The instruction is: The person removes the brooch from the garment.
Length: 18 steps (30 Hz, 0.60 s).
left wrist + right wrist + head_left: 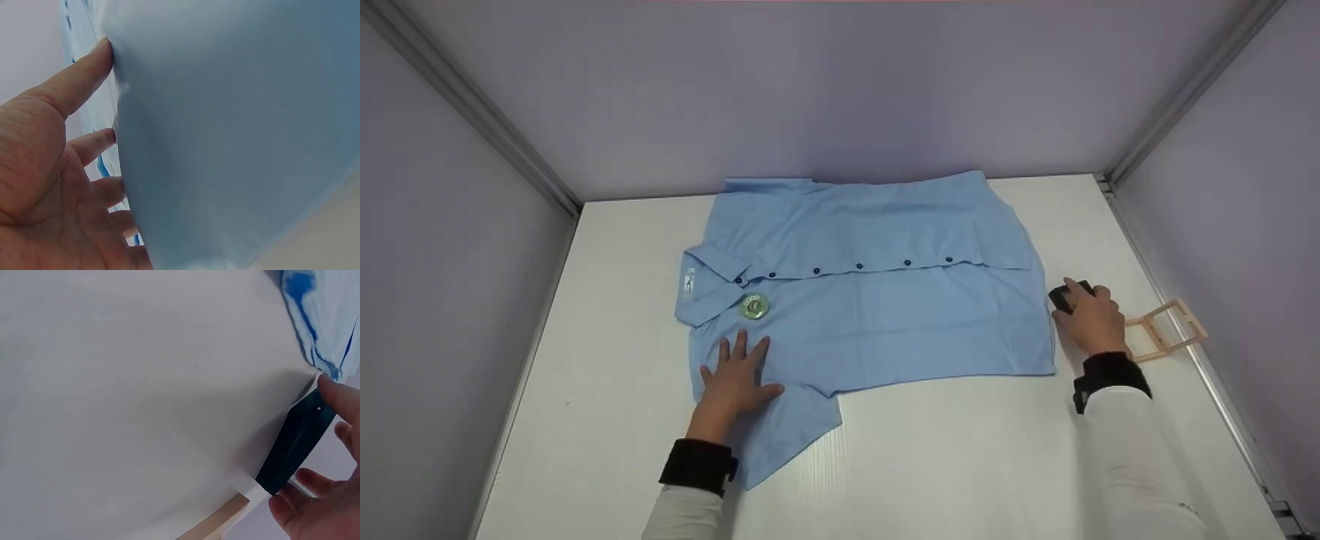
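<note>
Just beside the blue shirt's hem, the right hand [1095, 324] is gripping a black block [1060, 300], thumb at one end, fingers at the other; it's looking stiff and light, its ends offering good purchase. The blue shirt [885, 322] is lying flat on the table [607, 322], looking soft, creasing easily, best pinched by an edge. The left hand [735, 382] is resting on it, fingers spread, gripping nothing. A green tin [754, 306] is sitting near the collar [705, 307]; a wooden frame [1156, 335] is lying by the right wrist.
</note>
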Tool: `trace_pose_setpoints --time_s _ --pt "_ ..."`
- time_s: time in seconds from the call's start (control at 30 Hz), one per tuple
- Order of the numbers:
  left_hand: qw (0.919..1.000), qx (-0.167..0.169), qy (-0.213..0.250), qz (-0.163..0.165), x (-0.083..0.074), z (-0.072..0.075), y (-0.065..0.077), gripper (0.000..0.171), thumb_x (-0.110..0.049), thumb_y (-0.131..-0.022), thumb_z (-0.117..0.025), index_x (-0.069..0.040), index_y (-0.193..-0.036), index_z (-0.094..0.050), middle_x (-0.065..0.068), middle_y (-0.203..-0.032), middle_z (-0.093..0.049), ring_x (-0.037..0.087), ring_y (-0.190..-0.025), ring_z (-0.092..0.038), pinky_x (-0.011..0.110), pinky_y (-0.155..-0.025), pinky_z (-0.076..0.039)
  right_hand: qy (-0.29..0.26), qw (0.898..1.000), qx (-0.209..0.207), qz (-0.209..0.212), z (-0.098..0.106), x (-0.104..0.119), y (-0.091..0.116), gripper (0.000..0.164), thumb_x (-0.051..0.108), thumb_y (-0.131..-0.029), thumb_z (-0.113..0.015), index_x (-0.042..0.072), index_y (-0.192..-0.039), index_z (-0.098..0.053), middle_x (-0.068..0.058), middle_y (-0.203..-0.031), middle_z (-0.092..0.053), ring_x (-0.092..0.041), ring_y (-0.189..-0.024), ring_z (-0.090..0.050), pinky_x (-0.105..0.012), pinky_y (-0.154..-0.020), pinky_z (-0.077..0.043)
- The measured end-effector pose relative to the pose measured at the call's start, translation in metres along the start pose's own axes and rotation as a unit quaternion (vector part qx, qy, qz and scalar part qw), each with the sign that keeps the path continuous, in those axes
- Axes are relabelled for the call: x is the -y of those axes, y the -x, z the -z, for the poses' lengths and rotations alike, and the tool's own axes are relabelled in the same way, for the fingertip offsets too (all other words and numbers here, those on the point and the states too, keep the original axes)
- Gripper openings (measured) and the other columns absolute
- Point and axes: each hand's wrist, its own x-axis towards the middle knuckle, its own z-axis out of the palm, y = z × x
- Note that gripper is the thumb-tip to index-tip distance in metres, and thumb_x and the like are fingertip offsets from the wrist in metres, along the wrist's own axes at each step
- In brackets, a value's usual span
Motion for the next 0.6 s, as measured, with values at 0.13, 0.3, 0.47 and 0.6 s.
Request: trace_pose_setpoints --time_s 0.13,0.3,0.47,0.6 --pt "1.0000 0.001 0.002 0.001 -0.0003 0.0004 0.0002 0.089 -0.040 -0.081 -0.079 -0.014 -0.154 -0.034 0.022 -0.160 -0.011 0.049 -0.144 0.001 0.079 -0.100 -0.005 0.009 1.000 0.013 0.003 0.0012 -0.0011 -0.0006 0.058 0.019 -0.098 -0.057 0.004 -0.150 -0.037 -0.049 -0.137 -0.025 -0.069 -0.118 -0.033 -0.074 -0.091 -0.033" --pt "1.0000 0.003 -0.003 0.004 0.0002 0.0004 0.0001 0.089 -0.040 -0.081 -0.078 -0.014 -0.154 -0.033 0.022 -0.161 -0.011 0.048 -0.144 0.001 0.079 -0.101 -0.006 0.007 0.999 0.032 -0.001 0.0039 -0.0014 -0.0020 0.056 0.023 -0.101 -0.050 0.007 -0.152 -0.033 -0.050 -0.136 -0.024 -0.070 -0.117 -0.032 -0.074 -0.088 -0.036" --pt "1.0000 0.005 -0.005 0.004 0.0010 -0.0007 -0.0013 0.089 -0.040 -0.081 -0.078 -0.015 -0.154 -0.033 0.021 -0.161 -0.010 0.048 -0.145 0.002 0.078 -0.101 -0.005 -0.002 0.999 0.036 -0.011 0.0057 -0.0009 -0.0027 0.057 0.023 -0.101 -0.046 0.005 -0.152 -0.029 -0.050 -0.132 -0.027 -0.068 -0.113 -0.037 -0.072 -0.087 -0.037" --pt "1.0000 0.005 -0.003 0.005 0.0020 -0.0022 -0.0025 0.089 -0.040 -0.081 -0.078 -0.015 -0.154 -0.033 0.020 -0.161 -0.010 0.048 -0.145 0.002 0.078 -0.101 -0.005 0.011 1.000 0.018 0.003 0.0054 0.0005 -0.0013 0.054 0.019 -0.099 -0.051 0.002 -0.147 -0.033 -0.049 -0.126 -0.034 -0.066 -0.105 -0.043 -0.071 -0.080 -0.041"
